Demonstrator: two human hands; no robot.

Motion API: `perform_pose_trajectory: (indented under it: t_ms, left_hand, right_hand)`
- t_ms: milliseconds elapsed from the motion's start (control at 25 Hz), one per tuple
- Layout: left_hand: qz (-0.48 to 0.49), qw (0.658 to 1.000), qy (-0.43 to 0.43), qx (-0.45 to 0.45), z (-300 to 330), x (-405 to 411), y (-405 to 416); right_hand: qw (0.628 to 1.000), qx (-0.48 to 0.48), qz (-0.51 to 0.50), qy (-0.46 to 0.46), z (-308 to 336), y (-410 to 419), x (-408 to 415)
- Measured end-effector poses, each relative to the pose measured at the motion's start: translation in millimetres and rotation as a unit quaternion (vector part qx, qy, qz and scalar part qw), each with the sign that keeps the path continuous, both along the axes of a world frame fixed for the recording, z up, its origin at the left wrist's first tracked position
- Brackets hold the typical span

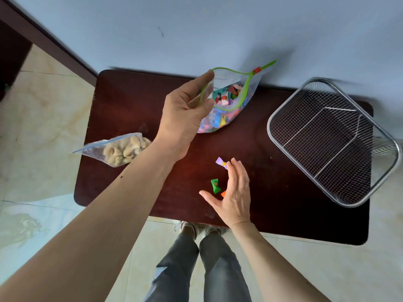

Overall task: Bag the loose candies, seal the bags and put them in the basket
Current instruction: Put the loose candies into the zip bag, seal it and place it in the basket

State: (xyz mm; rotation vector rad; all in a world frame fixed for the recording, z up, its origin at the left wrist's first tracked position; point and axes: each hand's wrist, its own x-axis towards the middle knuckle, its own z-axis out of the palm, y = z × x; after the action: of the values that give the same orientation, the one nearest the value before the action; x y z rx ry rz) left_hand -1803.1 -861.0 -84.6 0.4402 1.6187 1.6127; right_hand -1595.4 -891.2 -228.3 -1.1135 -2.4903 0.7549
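Head view: dark table (135,99) w/ bare room mid-left; wire basket (331,138) overhangs the right edge. Left hand (185,118) pinches the candy bag (229,105) rim, mouth open. Right hand (234,197), fingers spread, touches purple candy (221,162); green candy (215,186) beside thumb. Sealed bag (122,150) at left edge.

a dark red-brown table (135,101) with rounded corners stands against a pale blue-grey wall (218,29). the floor (43,110) is cream glossy tile. a dark wooden frame (50,40) runs diagonally at upper left. below the table's near edge, grey trousers (178,271) and light shoes (189,228) are visible.
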Motion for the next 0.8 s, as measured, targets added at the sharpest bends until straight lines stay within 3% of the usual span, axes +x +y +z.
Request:
perform_pose_trajectory:
  t_ms: [360, 800]
  left_hand:
    - [-0.011, 1.000, 0.004, 0.005, 1, -1, 0]
    - [-0.013, 1.000, -0.003, 0.011, -1, -4, 2]
  right_hand:
    - [0.996, 0.089, 0.019, 0.024, -25, 28, -32]
    - [0.971, 0.230, 0.053, -0.039, -29, 49, -44]
